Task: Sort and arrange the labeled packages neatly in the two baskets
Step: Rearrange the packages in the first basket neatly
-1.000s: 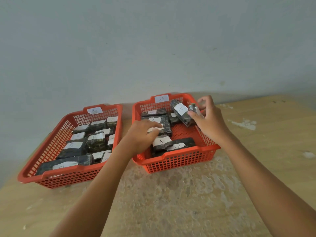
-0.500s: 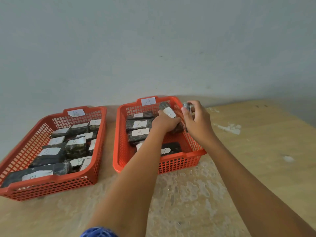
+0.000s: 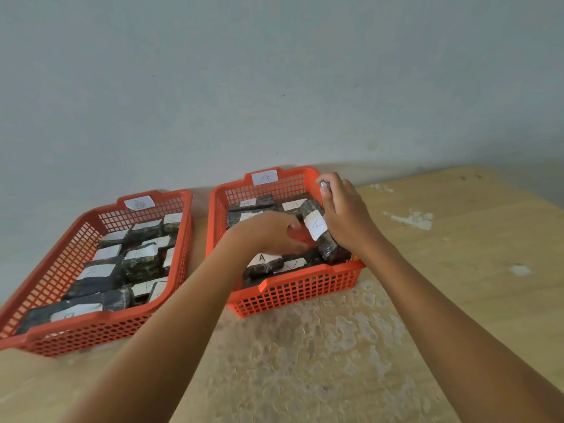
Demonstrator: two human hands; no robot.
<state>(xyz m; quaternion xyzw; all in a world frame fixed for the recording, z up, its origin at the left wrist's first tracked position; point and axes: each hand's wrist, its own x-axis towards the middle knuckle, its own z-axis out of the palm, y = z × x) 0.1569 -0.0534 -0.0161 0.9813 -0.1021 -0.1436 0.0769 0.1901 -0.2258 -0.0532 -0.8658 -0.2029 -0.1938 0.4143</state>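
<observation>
Two orange baskets stand side by side on the table. The left basket (image 3: 91,326) carries a B tag and holds several dark packages with white labels. The right basket (image 3: 293,293) carries an A tag and holds several A-labelled packages. One A-labelled package (image 3: 317,230) leans tilted on its edge along the right wall. My right hand (image 3: 346,218) is at that wall, pressed against the tilted package, and grips a second package whose shiny end (image 3: 325,185) shows above my thumb. My left hand (image 3: 268,235) is inside the right basket, fingers bent beside the tilted package, holding nothing I can see.
A pale wall rises right behind both baskets. The wooden table (image 3: 457,270) stretches to the right and towards me, with worn, flaking patches in front of the right basket. Both forearms cross the table's near part.
My left hand has come off the tilted package and dropped to the middle of the right basket. The tilted package has shifted nearer along the right wall. My right hand stays at that wall.
</observation>
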